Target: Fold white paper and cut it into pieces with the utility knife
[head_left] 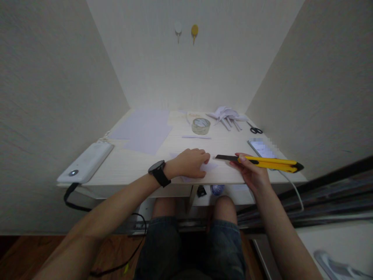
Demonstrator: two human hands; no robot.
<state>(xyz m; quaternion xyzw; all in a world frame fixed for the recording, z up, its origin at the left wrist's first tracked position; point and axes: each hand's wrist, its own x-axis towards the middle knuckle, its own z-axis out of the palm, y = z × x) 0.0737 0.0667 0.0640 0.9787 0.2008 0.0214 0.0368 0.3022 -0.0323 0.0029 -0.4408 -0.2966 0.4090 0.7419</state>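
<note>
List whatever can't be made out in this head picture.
Paper at the left hand: head view, partly covered by that hand.
Phone: head view, partly behind the yellow cutter; its screen is blurred and pixelated.
Blue object below the tabletop: head view, upper part hidden by the tabletop's edge.
Tape roll: head view, print too small.

No readable text or numbers.

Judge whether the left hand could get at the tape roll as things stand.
Probably yes: only a thin paper strip lies between the left hand and the tape roll, and the yellow cutter in the right hand is off to the side.
</note>
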